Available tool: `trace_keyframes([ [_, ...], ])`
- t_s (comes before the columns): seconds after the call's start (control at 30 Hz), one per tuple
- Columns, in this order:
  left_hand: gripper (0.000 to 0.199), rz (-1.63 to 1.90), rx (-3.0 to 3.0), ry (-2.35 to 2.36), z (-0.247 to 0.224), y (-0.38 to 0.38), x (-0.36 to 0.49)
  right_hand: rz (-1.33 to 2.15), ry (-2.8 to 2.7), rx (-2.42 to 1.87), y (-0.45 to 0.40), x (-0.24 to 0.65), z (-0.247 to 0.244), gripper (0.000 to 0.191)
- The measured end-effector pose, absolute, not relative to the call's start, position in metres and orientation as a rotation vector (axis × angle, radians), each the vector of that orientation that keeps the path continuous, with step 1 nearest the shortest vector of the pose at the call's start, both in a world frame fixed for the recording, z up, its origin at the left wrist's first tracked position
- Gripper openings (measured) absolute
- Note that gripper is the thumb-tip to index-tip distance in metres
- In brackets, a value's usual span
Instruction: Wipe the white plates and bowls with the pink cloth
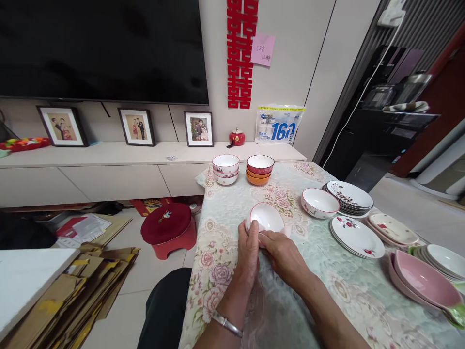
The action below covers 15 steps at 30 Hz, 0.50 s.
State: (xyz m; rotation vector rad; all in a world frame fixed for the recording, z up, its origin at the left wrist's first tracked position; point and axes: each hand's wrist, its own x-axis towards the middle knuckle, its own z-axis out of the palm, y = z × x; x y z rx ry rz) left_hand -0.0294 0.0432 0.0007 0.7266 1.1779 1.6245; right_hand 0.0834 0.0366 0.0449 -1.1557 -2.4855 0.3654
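Observation:
Both hands are around a white bowl with a thin red rim [267,216], tilted just above or on the flowered tablecloth. My left hand [249,247], with a silver bangle at the wrist, grips the bowl's left side, thumb at the near rim. My right hand [281,249] closes on its near right side, fingers bent at the rim; something pale shows beside that hand, too unclear to name. Beyond the bowl stand a stack of white bowls [225,169] and a stack of red and orange bowls [258,170]. Another white bowl [319,203] sits to the right.
Along the table's right side are dark-rimmed plates [350,195], flowered plates [358,237], oval dishes [392,229], small white dishes [448,261] and pink dishes [425,278]. A red stool [169,228] and flattened cardboard [83,286] lie left of the table [212,271].

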Motion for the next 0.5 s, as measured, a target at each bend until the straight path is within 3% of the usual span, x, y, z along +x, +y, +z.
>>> trace_keyframes([
  [0.13, 0.063, 1.613, 0.705, 1.136, 0.0, 0.043, -0.021, 0.54, -2.143, -1.297, 0.039, 0.083, 0.036, 0.023],
  [0.27, 0.073, 1.601, 0.834, 1.097, 0.004, 0.04, -0.014, 0.772, -1.796, -1.174, 0.042, 0.081, 0.031, 0.025],
  [0.37, 0.068, 1.609, 0.828, 1.122, 0.006, 0.037, -0.017, 0.804, -1.918, -1.056, 0.04, 0.079, 0.034, 0.022],
  [0.5, 0.054, 1.623, 0.766, 1.144, 0.006, 0.036, -0.025, 0.537, -2.35, -1.01, 0.036, 0.082, 0.04, 0.046],
])
